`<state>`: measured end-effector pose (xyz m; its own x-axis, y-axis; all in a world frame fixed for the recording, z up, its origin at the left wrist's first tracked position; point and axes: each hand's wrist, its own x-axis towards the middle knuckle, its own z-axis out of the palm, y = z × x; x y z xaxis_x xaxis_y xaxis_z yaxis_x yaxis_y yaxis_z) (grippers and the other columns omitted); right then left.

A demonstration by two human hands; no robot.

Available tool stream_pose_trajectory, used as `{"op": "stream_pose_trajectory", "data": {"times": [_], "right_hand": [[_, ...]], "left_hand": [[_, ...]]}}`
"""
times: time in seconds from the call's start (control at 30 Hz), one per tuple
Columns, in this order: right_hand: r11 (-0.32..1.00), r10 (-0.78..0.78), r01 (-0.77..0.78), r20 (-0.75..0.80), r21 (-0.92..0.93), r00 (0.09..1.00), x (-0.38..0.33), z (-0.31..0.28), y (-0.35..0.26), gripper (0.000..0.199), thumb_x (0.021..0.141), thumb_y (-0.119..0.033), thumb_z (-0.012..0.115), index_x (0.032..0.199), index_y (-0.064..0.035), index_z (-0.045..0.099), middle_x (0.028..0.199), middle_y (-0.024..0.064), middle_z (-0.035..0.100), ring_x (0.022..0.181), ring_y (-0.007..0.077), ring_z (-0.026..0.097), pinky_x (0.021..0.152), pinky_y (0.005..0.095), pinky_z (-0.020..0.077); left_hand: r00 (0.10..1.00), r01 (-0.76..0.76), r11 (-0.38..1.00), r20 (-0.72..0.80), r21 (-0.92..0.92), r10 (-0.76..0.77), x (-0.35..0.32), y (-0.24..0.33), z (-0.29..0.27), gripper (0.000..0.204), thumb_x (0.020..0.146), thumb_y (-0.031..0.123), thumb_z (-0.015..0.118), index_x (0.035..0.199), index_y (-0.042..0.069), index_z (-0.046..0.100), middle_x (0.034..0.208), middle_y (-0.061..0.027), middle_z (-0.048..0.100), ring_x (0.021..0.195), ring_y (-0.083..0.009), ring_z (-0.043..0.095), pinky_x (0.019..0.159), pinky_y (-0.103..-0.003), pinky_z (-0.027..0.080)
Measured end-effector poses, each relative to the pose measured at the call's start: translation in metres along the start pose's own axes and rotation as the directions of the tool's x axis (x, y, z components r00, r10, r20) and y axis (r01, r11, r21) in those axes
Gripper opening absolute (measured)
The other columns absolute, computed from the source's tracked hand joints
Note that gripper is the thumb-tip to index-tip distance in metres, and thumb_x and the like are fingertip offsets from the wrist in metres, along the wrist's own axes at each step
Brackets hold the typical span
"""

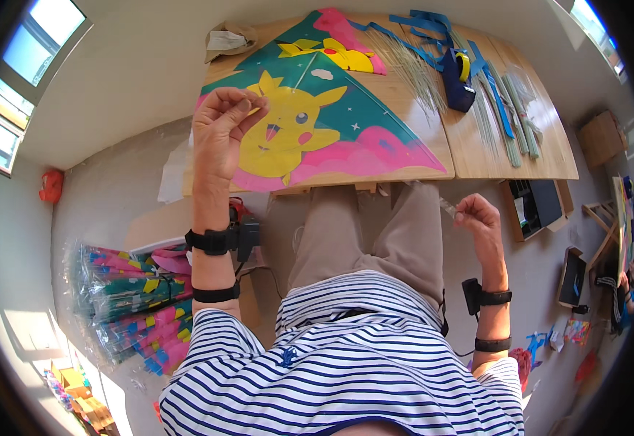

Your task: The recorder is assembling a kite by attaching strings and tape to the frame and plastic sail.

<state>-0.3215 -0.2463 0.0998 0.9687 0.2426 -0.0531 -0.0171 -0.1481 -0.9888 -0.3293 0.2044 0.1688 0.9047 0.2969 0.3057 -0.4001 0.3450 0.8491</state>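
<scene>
A kite (397, 145) with a big yellow cartoon figure on green and pink cloth lies spread on the wooden table. My left hand (224, 131) is raised over the kite's left part, thumb and fingers pinched together; whatever they hold is too small to make out. A thin pale rod (305, 71) runs along the kite's middle. Off the table's front edge, to the right of my legs, my right hand (480, 218) is closed, with a short clear strip (448, 208) sticking out from its fingertips.
Blue tape dispenser (459, 91) with a yellow roll, thin rods (413, 69) and blue strips (504, 109) lie on the table's right. Bagged folded kites (132, 298) are on the floor at left. An open black box (531, 207) sits below the table's right end.
</scene>
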Motion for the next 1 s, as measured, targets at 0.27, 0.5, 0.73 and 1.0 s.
{"op": "stream_pose_trajectory", "data": {"times": [0.27, 0.5, 0.73, 1.0], "right_hand": [[0.991, -0.008, 0.004, 0.032, 0.136, 0.999, 0.024, 0.008, -0.010, 0.006, 0.083, 0.000, 0.061, 0.089, -0.0009, 0.061, 0.077, -0.0002, 0.059, 0.071, 0.0078, 0.056, 0.069, 0.0222, 0.0459], [1.000, -0.009, 0.010, 0.051, -0.012, 0.999, 0.052, 0.006, 0.015, 0.005, 0.085, -0.005, 0.064, 0.087, -0.0012, 0.062, 0.077, -0.0021, 0.057, 0.070, 0.0060, 0.052, 0.067, 0.0218, 0.0423], [0.994, 0.077, -0.080, -0.034, -0.078, 0.996, 0.079, 0.007, 0.021, 0.006, 0.083, -0.006, 0.065, 0.081, -0.0008, 0.063, 0.070, -0.0015, 0.055, 0.065, 0.0075, 0.050, 0.061, 0.0237, 0.0399], [0.989, 0.091, -0.091, -0.012, -0.113, 0.996, 0.097, 0.003, 0.028, 0.007, 0.083, -0.008, 0.063, 0.084, -0.0010, 0.062, 0.073, -0.0007, 0.056, 0.068, 0.0082, 0.052, 0.065, 0.0239, 0.0417]], "left_hand": [[0.999, -0.008, 0.989, -0.050, 0.151, 0.015, 0.029, 0.011, -0.025, 0.008, 0.090, -0.002, 0.066, 0.096, 0.003, 0.063, 0.093, -0.0054, 0.066, 0.085, -0.0174, 0.065, 0.089, -0.035, 0.056], [1.000, -0.016, 0.957, 0.005, 0.289, 0.016, 0.065, 0.014, -0.016, 0.010, 0.088, -0.001, 0.068, 0.097, 0.003, 0.067, 0.089, -0.0029, 0.065, 0.083, -0.0150, 0.065, 0.082, -0.029, 0.055], [1.000, 0.010, 0.923, 0.023, 0.384, -0.020, 0.111, -0.006, -0.007, 0.011, 0.086, -0.001, 0.070, 0.097, 0.004, 0.069, 0.091, -0.0019, 0.066, 0.084, -0.0134, 0.065, 0.081, -0.026, 0.055], [0.997, 0.068, 0.912, 0.014, 0.404, -0.080, 0.153, -0.027, -0.008, 0.014, 0.089, 0.000, 0.067, 0.103, 0.001, 0.067, 0.096, -0.0061, 0.066, 0.088, -0.0167, 0.066, 0.085, -0.029, 0.057]]}}
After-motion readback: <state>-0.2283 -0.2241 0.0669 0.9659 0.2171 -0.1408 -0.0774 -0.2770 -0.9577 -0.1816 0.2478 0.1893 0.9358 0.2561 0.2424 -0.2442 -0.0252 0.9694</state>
